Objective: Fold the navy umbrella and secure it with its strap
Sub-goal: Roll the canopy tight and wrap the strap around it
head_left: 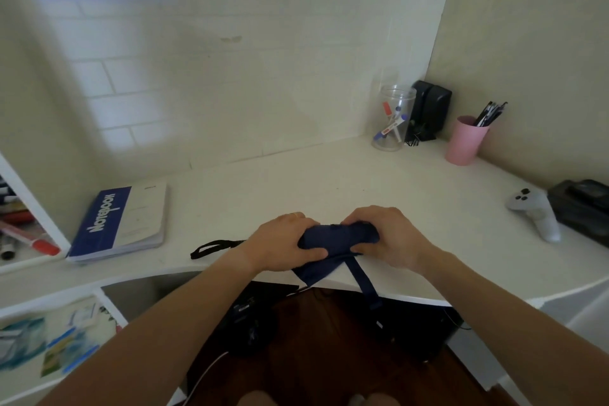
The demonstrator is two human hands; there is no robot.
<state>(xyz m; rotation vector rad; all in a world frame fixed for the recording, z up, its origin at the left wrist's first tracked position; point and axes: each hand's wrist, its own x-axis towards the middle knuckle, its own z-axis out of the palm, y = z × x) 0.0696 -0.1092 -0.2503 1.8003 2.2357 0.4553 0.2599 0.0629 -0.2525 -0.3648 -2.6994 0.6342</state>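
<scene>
The navy umbrella (pixel 336 237) lies collapsed across the front edge of the white desk (pixel 329 181), bunched into a short roll. My left hand (pixel 283 241) grips its left end and my right hand (pixel 392 234) grips its right end. A loose fold of navy fabric (pixel 313 272) hangs over the desk edge. The navy strap (pixel 365 283) dangles down from the roll, unfastened. A black wrist loop (pixel 214 247) sticks out on the desk to the left of my left wrist.
A blue and white notebook (pixel 122 224) lies at the left. At the back right stand a clear jar of markers (pixel 392 119), black speakers (pixel 430 112) and a pink pen cup (pixel 464 140). A white controller (pixel 537 211) and a black case (pixel 583 204) sit at the right.
</scene>
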